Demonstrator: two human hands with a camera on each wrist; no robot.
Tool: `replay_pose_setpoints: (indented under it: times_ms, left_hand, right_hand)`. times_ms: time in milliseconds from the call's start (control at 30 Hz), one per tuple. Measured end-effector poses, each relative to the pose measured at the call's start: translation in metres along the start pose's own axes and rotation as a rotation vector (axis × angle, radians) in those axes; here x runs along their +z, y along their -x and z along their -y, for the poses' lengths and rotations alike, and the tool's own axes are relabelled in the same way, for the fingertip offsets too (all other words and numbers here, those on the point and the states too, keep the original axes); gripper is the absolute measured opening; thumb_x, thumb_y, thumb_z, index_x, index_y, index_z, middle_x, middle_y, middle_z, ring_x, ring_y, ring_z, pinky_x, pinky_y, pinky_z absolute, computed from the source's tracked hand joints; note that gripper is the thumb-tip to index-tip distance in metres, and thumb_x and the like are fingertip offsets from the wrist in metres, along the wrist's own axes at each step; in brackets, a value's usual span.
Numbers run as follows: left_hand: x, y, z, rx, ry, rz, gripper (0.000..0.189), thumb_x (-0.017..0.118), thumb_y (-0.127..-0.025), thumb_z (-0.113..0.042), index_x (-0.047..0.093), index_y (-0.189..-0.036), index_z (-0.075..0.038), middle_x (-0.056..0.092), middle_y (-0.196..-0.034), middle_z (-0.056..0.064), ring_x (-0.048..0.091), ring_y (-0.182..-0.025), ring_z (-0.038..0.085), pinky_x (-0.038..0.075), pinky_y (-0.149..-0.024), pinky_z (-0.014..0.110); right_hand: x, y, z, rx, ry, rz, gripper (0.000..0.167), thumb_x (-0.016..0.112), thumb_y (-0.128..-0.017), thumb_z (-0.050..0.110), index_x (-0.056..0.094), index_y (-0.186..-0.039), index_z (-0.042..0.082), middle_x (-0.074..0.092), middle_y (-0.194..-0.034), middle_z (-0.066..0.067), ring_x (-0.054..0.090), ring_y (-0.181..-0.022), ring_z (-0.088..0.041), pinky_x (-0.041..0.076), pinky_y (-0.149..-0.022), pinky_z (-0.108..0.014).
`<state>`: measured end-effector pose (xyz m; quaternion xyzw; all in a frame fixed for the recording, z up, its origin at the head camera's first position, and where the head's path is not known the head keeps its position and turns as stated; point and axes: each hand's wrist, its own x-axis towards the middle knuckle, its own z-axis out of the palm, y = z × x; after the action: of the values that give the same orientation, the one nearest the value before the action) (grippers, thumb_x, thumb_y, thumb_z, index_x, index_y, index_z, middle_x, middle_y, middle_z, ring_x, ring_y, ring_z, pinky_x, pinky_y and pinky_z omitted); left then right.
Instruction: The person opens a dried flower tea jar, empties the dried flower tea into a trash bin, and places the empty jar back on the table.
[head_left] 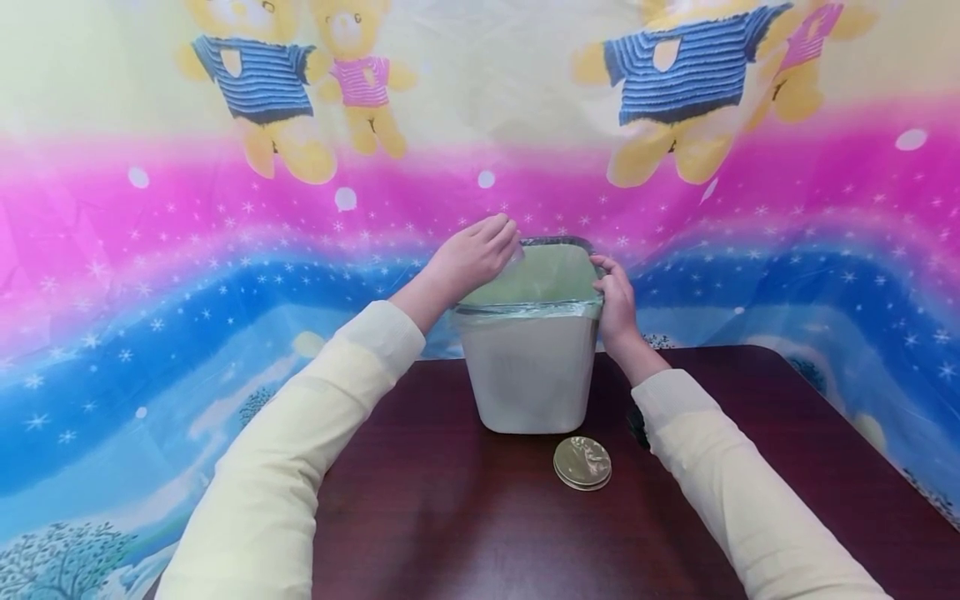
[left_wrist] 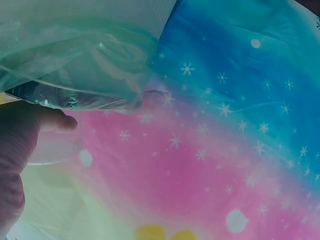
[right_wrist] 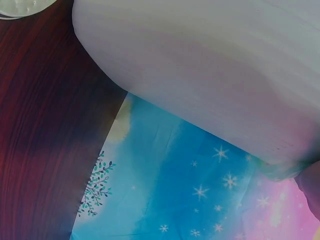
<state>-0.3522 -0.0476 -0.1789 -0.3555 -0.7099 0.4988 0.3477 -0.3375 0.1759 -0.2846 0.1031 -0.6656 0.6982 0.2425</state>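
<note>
A white bin (head_left: 528,375) stands upright on the table, lined with a thin green see-through bag (head_left: 555,271) folded over its rim. My left hand (head_left: 480,248) is over the far left side of the bin's mouth, its fingers curled. In the left wrist view its thumb (left_wrist: 57,120) lies against a clear, see-through plastic object (left_wrist: 55,145), whose kind I cannot tell. My right hand (head_left: 617,302) grips the right side of the rim and the bag's edge. Only a small part of that hand (right_wrist: 309,187) shows in the right wrist view.
A round, flat gold-coloured tin or lid (head_left: 582,462) lies on the dark red wooden table (head_left: 420,517), in front of the bin. Partly hidden by my right sleeve is a small black thing (head_left: 637,425). Behind the table hangs a printed cloth (head_left: 225,275) with bears and snowflakes.
</note>
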Motion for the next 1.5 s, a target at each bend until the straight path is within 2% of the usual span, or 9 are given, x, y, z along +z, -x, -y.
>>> replay_pose_setpoints:
  times_ms: [133, 400, 600, 700, 900, 1100, 1333, 1500]
  left_hand:
    - [0.001, -0.002, 0.001, 0.017, -0.038, -0.017, 0.064, 0.068, -0.091, -0.008, 0.038, -0.147, -0.002, 0.042, -0.143, 0.017, 0.036, -0.132, 0.031, 0.026, -0.113, 0.036]
    - [-0.002, -0.005, 0.004, 0.053, -0.081, -0.049, 0.064, 0.066, -0.091, -0.004, 0.036, -0.147, -0.001, 0.038, -0.147, 0.017, 0.034, -0.135, 0.030, 0.024, -0.114, 0.037]
    - [-0.001, -0.005, 0.007, 0.105, -0.142, -0.056, 0.062, 0.064, -0.092, -0.002, 0.036, -0.147, -0.001, 0.038, -0.148, 0.017, 0.033, -0.137, 0.030, 0.021, -0.114, 0.038]
    - [0.001, -0.004, 0.008, 0.133, -0.169, -0.085, 0.059, 0.063, -0.092, 0.000, 0.038, -0.146, -0.001, 0.039, -0.147, 0.017, 0.034, -0.136, 0.030, 0.021, -0.114, 0.038]
    - [0.004, -0.005, 0.009, 0.189, -0.218, -0.165, 0.055, 0.058, -0.094, 0.003, 0.040, -0.146, -0.004, 0.041, -0.147, 0.015, 0.035, -0.136, 0.029, 0.021, -0.115, 0.038]
    - [0.003, -0.004, 0.010, 0.218, -0.272, -0.190, 0.059, 0.061, -0.094, -0.001, 0.038, -0.148, -0.004, 0.040, -0.148, 0.014, 0.035, -0.136, 0.029, 0.021, -0.115, 0.038]
    - [0.004, -0.003, 0.007, 0.229, -0.272, -0.188, 0.060, 0.059, -0.094, 0.002, 0.035, -0.149, -0.003, 0.039, -0.149, 0.014, 0.033, -0.138, 0.029, 0.020, -0.115, 0.038]
    - [0.005, -0.004, 0.004, 0.220, -0.243, -0.219, 0.057, 0.059, -0.094, 0.001, 0.038, -0.147, -0.003, 0.041, -0.148, 0.014, 0.035, -0.137, 0.028, 0.021, -0.114, 0.038]
  right_hand:
    - [0.001, 0.000, 0.000, 0.001, -0.010, 0.000, 0.051, 0.030, -0.087, 0.007, 0.045, -0.134, -0.003, 0.034, -0.151, -0.013, 0.030, -0.135, -0.031, 0.027, -0.100, -0.043]
    - [0.001, -0.001, -0.001, -0.001, -0.014, -0.005, 0.052, 0.030, -0.087, 0.007, 0.043, -0.135, -0.006, 0.035, -0.151, -0.012, 0.030, -0.136, -0.025, 0.027, -0.100, -0.041]
    - [0.002, 0.002, 0.001, -0.015, 0.011, -0.001, 0.052, 0.031, -0.087, 0.010, 0.045, -0.135, -0.004, 0.034, -0.151, -0.014, 0.029, -0.137, -0.026, 0.026, -0.102, -0.045]
    - [0.002, 0.003, 0.001, -0.018, 0.010, -0.006, 0.051, 0.032, -0.086, 0.011, 0.048, -0.133, -0.001, 0.035, -0.150, -0.014, 0.030, -0.136, -0.027, 0.026, -0.101, -0.045]
    - [0.004, 0.001, 0.000, -0.007, -0.031, -0.018, 0.052, 0.032, -0.084, 0.006, 0.045, -0.132, -0.005, 0.037, -0.149, -0.014, 0.032, -0.134, -0.029, 0.027, -0.101, -0.042]
    - [0.003, -0.002, -0.002, -0.004, -0.046, -0.025, 0.049, 0.031, -0.085, 0.005, 0.046, -0.131, -0.004, 0.038, -0.148, -0.012, 0.032, -0.135, -0.027, 0.027, -0.104, -0.044]
    - [0.003, -0.001, 0.000, 0.004, -0.024, -0.034, 0.050, 0.032, -0.085, 0.006, 0.048, -0.131, -0.002, 0.039, -0.148, -0.011, 0.032, -0.134, -0.024, 0.027, -0.103, -0.043]
    - [0.002, -0.001, -0.001, 0.008, -0.016, -0.036, 0.050, 0.031, -0.085, 0.007, 0.048, -0.131, -0.002, 0.038, -0.149, -0.010, 0.031, -0.135, -0.024, 0.027, -0.102, -0.041]
